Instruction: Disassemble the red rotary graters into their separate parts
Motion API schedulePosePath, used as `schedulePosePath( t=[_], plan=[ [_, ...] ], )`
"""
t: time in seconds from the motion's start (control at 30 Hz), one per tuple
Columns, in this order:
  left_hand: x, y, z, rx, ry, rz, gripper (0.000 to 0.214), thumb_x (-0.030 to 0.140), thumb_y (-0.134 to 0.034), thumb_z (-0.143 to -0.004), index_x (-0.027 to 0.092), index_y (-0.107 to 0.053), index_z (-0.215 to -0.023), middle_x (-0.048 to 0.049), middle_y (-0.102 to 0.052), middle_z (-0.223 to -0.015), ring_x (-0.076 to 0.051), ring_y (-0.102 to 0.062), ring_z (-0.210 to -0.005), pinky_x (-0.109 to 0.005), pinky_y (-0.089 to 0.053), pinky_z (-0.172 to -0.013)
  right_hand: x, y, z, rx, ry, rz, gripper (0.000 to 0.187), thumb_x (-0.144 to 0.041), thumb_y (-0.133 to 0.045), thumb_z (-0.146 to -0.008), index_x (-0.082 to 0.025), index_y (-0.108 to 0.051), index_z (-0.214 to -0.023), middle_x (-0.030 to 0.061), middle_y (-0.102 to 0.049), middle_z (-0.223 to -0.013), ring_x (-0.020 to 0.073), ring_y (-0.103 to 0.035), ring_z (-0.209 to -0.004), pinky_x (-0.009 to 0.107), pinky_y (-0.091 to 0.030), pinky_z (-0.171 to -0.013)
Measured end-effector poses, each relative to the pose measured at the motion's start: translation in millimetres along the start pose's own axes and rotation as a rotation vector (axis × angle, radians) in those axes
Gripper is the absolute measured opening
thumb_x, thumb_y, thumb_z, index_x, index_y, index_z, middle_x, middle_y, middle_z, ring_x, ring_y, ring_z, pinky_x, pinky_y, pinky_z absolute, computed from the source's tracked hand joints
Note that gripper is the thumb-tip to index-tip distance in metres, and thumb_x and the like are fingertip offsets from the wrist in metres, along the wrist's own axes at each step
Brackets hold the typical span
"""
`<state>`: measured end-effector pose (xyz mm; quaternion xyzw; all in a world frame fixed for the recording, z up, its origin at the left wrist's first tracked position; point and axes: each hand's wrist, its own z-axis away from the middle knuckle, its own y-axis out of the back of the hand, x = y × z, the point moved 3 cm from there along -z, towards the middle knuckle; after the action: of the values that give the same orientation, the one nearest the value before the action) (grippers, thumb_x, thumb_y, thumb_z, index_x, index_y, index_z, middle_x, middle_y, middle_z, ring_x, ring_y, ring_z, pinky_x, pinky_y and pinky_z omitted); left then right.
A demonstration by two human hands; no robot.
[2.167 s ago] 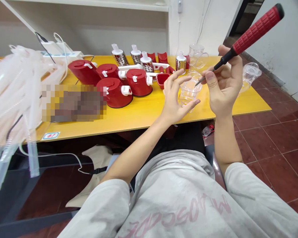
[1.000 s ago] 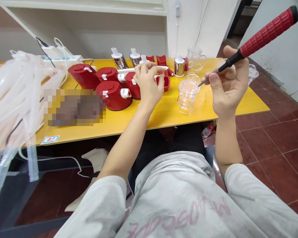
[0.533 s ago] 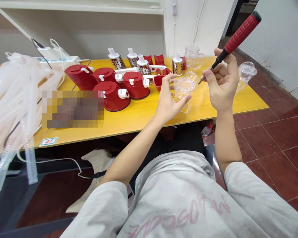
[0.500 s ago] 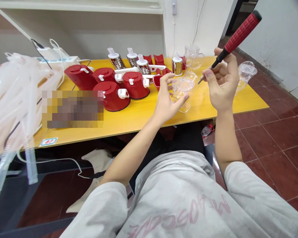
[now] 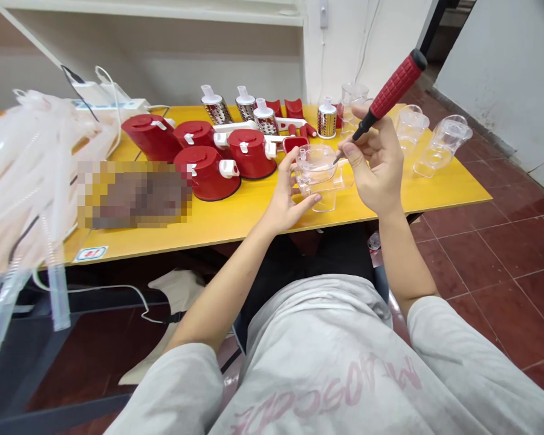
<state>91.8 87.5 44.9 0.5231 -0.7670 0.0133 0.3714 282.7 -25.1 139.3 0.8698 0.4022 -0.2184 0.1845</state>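
Observation:
My left hand [image 5: 288, 196] curls round the left side of a clear plastic housing [image 5: 324, 190], thumb in front and fingers behind. The housing has a round open top and stands near the table's front edge. In my right hand [image 5: 378, 166] is a screwdriver [image 5: 394, 87] with a red and black handle, pinched low near the shaft. It slants down to the left, and its tip is at the housing's upper rim; whether it touches is too fine to tell.
More clear housings [image 5: 446, 142] stand to the right and behind my right hand. Several red bases [image 5: 206, 175], metal grater drums [image 5: 327, 121] and white handles lie on the yellow table [image 5: 236, 223]. Long clear plastic bags [image 5: 31, 175] hang over the left end, near a power strip [image 5: 133, 107].
The screwdriver and my right hand have moved left and down, bringing the tip to the housing's rim. My left hand has closed round the housing, which sits slightly further left.

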Motion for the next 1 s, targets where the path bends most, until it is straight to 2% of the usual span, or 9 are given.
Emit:
schedulePosePath(
  t=[0.2, 0.4, 0.8, 1.0],
  plan=[
    [3.7, -0.9, 6.9, -0.005, 0.022, 0.027, 0.114, 0.084, -0.078, -0.097, 0.049, -0.015, -0.186, -0.0206, -0.057, -0.17, -0.039, -0.079, -0.14, -0.051, -0.073, -0.102, -2.4, -2.4, 0.7, -0.014, -0.001, -0.016, 0.066, -0.083, -0.062, -0.109, -0.042, -0.063, -0.16, 0.0015, -0.081, -0.109, 0.0256, -0.087, -0.12, 0.048, -0.077, -0.103],
    [4.9, -2.2, 6.3, -0.008, 0.015, 0.023, 0.115, 0.082, -0.08, -0.098, 0.049, -0.015, -0.186, -0.0195, -0.061, -0.165, -0.037, -0.082, -0.133, -0.049, -0.074, -0.097, -3.8, -2.0, 0.4, 0.001, 0.003, -0.036, 0.064, -0.083, -0.062, -0.11, -0.041, -0.063, -0.158, 0.0022, -0.082, -0.116, 0.0248, -0.087, -0.122, 0.045, -0.078, -0.101],
    [-2.9, -3.9, 5.2, 0.001, 0.049, 0.02, 0.121, 0.086, -0.08, -0.094, 0.047, -0.014, -0.187, -0.0207, -0.056, -0.17, -0.039, -0.077, -0.14, -0.053, -0.071, -0.106, 3.7, 2.1, 0.2, -0.018, -0.003, 0.013, 0.065, -0.084, -0.062, -0.109, -0.041, -0.062, -0.159, 0.0022, -0.08, -0.13, 0.0252, -0.084, -0.128, 0.047, -0.078, -0.104],
    [-1.1, -2.7, 7.3, -0.008, 0.057, 0.032, 0.119, 0.086, -0.081, -0.094, 0.047, -0.016, -0.186, -0.02, -0.057, -0.17, -0.039, -0.077, -0.141, -0.053, -0.071, -0.107, 1.0, 3.6, -0.4, -0.034, -0.013, -0.006, 0.066, -0.083, -0.065, -0.108, -0.042, -0.062, -0.16, 0.002, -0.08, -0.119, 0.0268, -0.084, -0.13, 0.049, -0.077, -0.107]
  ],
)
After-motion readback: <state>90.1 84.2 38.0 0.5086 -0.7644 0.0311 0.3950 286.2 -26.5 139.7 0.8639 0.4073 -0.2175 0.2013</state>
